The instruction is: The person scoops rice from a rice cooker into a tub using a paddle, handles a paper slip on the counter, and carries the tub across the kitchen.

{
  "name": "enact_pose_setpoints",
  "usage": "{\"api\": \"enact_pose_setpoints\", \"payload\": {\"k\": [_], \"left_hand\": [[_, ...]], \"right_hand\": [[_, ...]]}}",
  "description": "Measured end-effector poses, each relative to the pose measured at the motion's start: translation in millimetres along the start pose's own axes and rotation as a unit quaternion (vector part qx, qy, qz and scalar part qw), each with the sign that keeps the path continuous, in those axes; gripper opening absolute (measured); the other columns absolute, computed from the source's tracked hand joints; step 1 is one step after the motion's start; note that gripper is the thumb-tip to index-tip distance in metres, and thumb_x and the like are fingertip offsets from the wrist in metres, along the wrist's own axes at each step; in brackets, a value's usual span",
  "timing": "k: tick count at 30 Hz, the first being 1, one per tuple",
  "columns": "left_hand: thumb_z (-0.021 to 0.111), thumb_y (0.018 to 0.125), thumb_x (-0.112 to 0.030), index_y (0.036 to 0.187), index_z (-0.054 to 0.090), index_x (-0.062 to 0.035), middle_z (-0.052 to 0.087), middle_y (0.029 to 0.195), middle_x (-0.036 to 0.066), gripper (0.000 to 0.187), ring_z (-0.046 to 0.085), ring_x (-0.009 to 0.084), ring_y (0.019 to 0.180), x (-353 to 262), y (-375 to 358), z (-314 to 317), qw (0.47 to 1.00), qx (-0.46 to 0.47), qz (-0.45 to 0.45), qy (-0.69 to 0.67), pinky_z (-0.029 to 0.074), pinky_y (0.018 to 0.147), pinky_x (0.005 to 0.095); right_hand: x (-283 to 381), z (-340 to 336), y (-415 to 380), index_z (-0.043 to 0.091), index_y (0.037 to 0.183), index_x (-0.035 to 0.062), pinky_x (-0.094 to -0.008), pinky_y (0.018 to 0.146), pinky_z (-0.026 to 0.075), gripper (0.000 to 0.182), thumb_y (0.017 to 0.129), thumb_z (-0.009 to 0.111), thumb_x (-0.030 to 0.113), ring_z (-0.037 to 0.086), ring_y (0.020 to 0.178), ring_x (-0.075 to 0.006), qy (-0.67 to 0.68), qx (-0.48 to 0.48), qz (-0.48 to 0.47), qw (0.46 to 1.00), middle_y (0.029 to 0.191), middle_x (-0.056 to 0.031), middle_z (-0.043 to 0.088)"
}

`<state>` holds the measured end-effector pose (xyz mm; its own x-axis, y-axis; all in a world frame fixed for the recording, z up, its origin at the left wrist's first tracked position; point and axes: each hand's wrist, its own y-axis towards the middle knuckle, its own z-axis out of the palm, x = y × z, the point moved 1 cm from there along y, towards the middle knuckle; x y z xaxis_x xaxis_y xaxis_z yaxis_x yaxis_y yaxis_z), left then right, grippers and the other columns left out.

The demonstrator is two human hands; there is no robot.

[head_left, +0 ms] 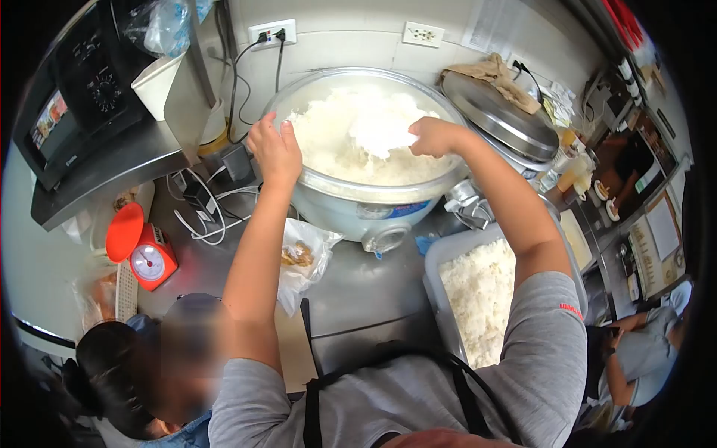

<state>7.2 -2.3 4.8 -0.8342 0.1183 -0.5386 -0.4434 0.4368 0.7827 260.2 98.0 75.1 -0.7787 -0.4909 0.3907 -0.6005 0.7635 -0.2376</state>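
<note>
A large round cooker (340, 209) full of steaming white rice (336, 112) stands against the wall. My left hand (276, 149) is at the cooker's left rim, with its fingers apart and nothing in it. Over the right part of the rice, my right hand (435, 137) is closed round the end of a white scoop (381, 134), which carries or touches rice; glare blurs its outline. To the lower right sits a plastic tub (435, 280) holding more white rice (482, 299), partly behind my right arm.
A red scale (153, 257) and loose cables are on the left, below a black microwave (82, 89). A plastic bag (306, 257) lies before the cooker. A metal lid (500, 112) leans at right. One person (112, 373) is at lower left, another (642, 358) at far right.
</note>
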Motion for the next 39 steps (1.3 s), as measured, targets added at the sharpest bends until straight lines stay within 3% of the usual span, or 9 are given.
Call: {"api": "enact_pose_setpoints", "payload": {"k": [2,8,15,19,21,25,32,34,39], "left_hand": [[0.047,0.082,-0.019,0.109,0.043,0.0021,0.042,0.107,0.022,0.035,0.034,0.0351,0.103,-6,-2,-1,0.999,0.003,0.016,0.031,0.025,0.091,0.0428],[0.048,0.081,-0.019,0.107,0.046,0.0016,0.043,0.106,0.021,0.033,0.035,0.0359,0.104,-25,-15,7,0.999,0.036,0.015,0.025,0.027,0.091,0.0422],[0.048,0.083,-0.022,0.106,0.048,0.0005,0.046,0.104,0.022,0.032,0.039,0.0355,0.101,-25,-14,5,0.997,0.039,0.019,0.062,0.029,0.090,0.0414],[0.047,0.083,-0.027,0.105,0.050,-0.0009,0.049,0.102,0.022,0.035,0.041,0.0354,0.101,-16,-13,14,0.995,0.030,0.040,0.088,0.029,0.089,0.0414],[0.046,0.083,-0.028,0.105,0.050,-0.0005,0.049,0.102,0.022,0.036,0.041,0.0351,0.101,-17,-11,13,0.994,0.050,0.025,0.096,0.029,0.090,0.0413],[0.045,0.083,-0.029,0.106,0.050,0.0008,0.050,0.103,0.022,0.037,0.041,0.0345,0.101,-13,-9,15,0.993,0.057,0.047,0.088,0.028,0.090,0.0412],[0.045,0.084,-0.026,0.106,0.048,0.0021,0.050,0.102,0.023,0.036,0.041,0.0353,0.100,-12,-12,12,0.994,0.043,0.063,0.073,0.028,0.089,0.0421],[0.045,0.084,-0.025,0.105,0.048,0.0022,0.049,0.101,0.023,0.035,0.041,0.0357,0.100,-9,-12,12,0.995,0.033,0.062,0.077,0.029,0.088,0.0422],[0.048,0.083,-0.023,0.105,0.049,0.0008,0.048,0.102,0.022,0.033,0.041,0.0355,0.100,-5,-14,12,0.996,0.032,0.043,0.066,0.031,0.087,0.0414]], "right_hand": [[-15,-7,-7,0.050,0.068,-0.0018,-0.0270,0.040,0.035,0.018,0.066,0.057,0.014,0.042,0.043,-0.0126,0.021,0.023,0.024,0.999,0.052,-0.0037,0.044],[-49,-12,-74,0.049,0.064,0.0008,-0.0270,0.041,0.036,0.018,0.065,0.058,0.016,0.042,0.044,-0.0130,0.087,-0.018,0.044,0.995,0.052,-0.0035,0.045],[-105,-3,-238,0.053,0.076,0.0027,-0.0220,0.038,0.032,0.012,0.071,0.055,0.013,0.041,0.045,-0.0073,0.264,-0.071,0.083,0.958,0.055,0.0003,0.045],[-170,60,-314,0.055,0.091,0.0077,-0.0270,0.051,0.044,0.018,0.074,0.053,0.012,0.054,0.059,-0.0137,0.220,-0.140,0.168,0.951,0.065,-0.0039,0.055],[-177,99,-328,0.055,0.096,0.0146,-0.0352,0.063,0.046,0.021,0.076,0.051,0.015,0.059,0.074,-0.0238,-0.172,-0.199,0.264,0.928,0.079,-0.0092,0.061],[-164,91,-330,0.054,0.101,0.0179,-0.0406,0.070,0.044,0.024,0.077,0.048,0.017,0.057,0.081,-0.0302,-0.162,-0.296,0.324,0.884,0.086,-0.0115,0.061],[-108,10,-244,0.049,0.108,0.0130,-0.0406,0.077,0.042,0.031,0.078,0.042,0.014,0.054,0.091,-0.0328,-0.106,-0.346,0.199,0.911,0.099,-0.0159,0.057],[-81,-1,-206,0.052,0.106,0.0151,-0.0417,0.077,0.042,0.030,0.077,0.044,0.014,0.056,0.089,-0.0297,-0.184,-0.358,0.099,0.910,0.093,-0.0119,0.060],[-48,-14,-98,0.062,0.083,0.0124,-0.0394,0.070,0.042,0.017,0.072,0.049,0.013,0.061,0.078,-0.0234,-0.388,-0.328,0.064,0.859,0.077,-0.0076,0.063]]}}
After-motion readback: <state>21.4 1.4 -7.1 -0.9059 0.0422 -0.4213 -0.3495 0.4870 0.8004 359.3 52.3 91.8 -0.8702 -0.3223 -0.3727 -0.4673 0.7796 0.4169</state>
